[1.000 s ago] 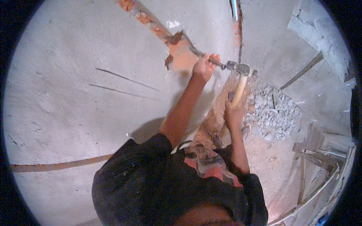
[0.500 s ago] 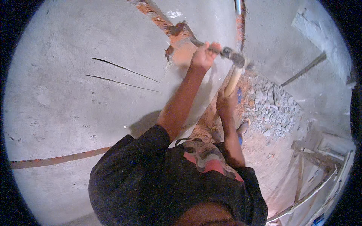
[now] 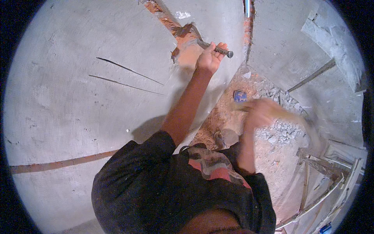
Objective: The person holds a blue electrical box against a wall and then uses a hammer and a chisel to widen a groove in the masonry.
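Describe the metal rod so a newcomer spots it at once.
On the grey wall at left, find the broad orange patch. The metal rod slants from beside that patch, across the left hand. Unlike the two dark slits, it is ribbed with a round end.

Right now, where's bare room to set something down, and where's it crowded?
Best patch: the dusty floor between the rubble, the timber frame and the black shirt; small bits dot it. Crowded: the rubble, with the blurred hammer in the right hand over it, and the wall where the left hand holds a ribbed metal rod.
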A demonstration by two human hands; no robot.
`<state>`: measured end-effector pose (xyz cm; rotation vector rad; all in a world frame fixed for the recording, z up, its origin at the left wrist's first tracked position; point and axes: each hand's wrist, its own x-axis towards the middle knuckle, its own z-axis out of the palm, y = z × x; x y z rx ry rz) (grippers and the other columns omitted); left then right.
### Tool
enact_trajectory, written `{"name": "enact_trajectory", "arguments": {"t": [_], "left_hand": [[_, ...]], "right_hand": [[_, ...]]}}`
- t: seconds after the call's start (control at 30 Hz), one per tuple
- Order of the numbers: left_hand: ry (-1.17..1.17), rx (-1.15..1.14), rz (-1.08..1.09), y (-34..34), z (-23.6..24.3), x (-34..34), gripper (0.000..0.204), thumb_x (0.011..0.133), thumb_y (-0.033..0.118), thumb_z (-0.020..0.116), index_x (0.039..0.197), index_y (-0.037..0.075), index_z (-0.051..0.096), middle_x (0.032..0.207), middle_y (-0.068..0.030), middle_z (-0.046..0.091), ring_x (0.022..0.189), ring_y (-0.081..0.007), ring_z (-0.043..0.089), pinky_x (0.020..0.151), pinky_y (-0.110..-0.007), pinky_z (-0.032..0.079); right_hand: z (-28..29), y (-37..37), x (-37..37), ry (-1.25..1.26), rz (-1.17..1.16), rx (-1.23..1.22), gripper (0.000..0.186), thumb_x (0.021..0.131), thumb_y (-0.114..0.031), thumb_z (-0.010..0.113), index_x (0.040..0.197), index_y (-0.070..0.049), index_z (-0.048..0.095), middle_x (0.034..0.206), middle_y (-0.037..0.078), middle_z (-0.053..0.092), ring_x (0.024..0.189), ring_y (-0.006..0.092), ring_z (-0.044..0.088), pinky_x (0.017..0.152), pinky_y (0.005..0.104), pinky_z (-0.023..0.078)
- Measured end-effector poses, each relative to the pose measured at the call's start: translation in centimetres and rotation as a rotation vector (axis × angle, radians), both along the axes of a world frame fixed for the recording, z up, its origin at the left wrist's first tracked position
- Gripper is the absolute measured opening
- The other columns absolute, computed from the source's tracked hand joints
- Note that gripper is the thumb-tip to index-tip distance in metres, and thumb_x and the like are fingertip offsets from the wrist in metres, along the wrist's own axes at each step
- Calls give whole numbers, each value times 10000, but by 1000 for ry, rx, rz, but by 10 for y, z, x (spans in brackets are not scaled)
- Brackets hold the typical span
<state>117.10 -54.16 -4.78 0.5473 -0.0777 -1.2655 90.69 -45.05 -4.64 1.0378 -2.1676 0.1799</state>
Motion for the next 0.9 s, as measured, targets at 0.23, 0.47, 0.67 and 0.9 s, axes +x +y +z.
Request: {"name": "enact_trajectory", "arguments": {"t": [0.23,0.47,0.67,0.9], "left_hand": [[-34,44,-17,22,-6,7,162,965,124,473,1037,-5,409,1032,-183,542,1048,-337,569,960,-489,473],[-76,85,18,25,-3,11,125,951,135,513,954,13,487,916,-124,569,886,-263,581,883,-430,503],[-38,-53,-32,55,0,45,157,937,163,551,934,14,502,812,-92,552,664,-178,550,644,-343,526],[-268,195,181,83,48,16,196,908,270,589,969,90,543,710,1,547,503,-123,500,417,-260,415]], "right_hand": [[-33,35,21,-1434,1125,128,206,833,-196,657,906,-29,561,644,79,554,583,164,541,596,347,488],[39,29,-17,-1584,1169,75,153,863,-123,627,911,-54,499,599,0,504,415,71,464,368,229,369],[63,26,-35,-1647,1191,310,164,802,-105,655,898,-19,554,727,63,560,643,139,527,585,310,456],[47,-38,-49,-1566,1444,604,165,830,-91,638,932,-40,518,602,-10,487,437,65,446,390,236,367]]}}
